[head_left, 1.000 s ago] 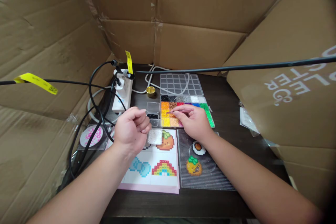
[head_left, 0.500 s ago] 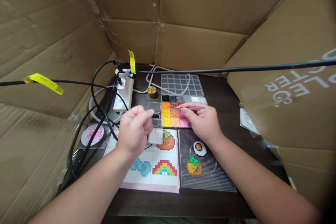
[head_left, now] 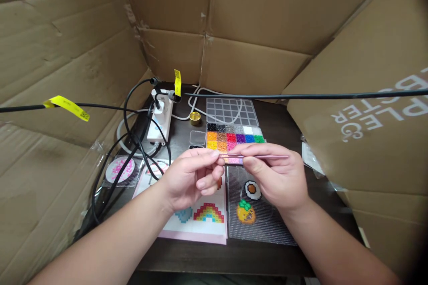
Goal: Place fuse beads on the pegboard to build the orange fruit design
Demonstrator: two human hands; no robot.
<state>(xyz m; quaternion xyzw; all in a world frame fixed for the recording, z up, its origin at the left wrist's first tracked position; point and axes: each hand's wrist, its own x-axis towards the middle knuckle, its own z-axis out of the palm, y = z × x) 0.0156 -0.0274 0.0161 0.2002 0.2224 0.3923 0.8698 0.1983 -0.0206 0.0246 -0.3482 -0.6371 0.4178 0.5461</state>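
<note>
Pink tweezers (head_left: pixel 267 156) lie between the thumb and fingers of my right hand (head_left: pixel 279 178), pointing left. Their tips meet the pinched thumb and forefinger of my left hand (head_left: pixel 195 176); whatever is in that pinch is too small to make out. Behind both hands stands a bead box (head_left: pixel 250 129) with small beads sorted by colour. Below my right hand, a clear pegboard (head_left: pixel 261 229) carries a fried egg bead figure (head_left: pixel 253 190) and an orange fruit bead figure (head_left: pixel 246 212) with green leaves. A pattern sheet (head_left: pixel 210 231) with a printed rainbow lies partly under my left hand.
A white power strip (head_left: pixel 158 124) with black cables (head_left: pixel 129 131) stands at the left, one cable crossing the view. Nearby are a small gold tin (head_left: pixel 195 118), a gridded lid (head_left: pixel 230 109) and a white dish (head_left: pixel 120 170) of pink beads. Cardboard walls (head_left: pixel 254 60) surround the table.
My right hand has brought the tweezers out from over the bead box, down and nearer. My left hand has moved right, its fist loosened into a pinch meeting the tweezer tips.
</note>
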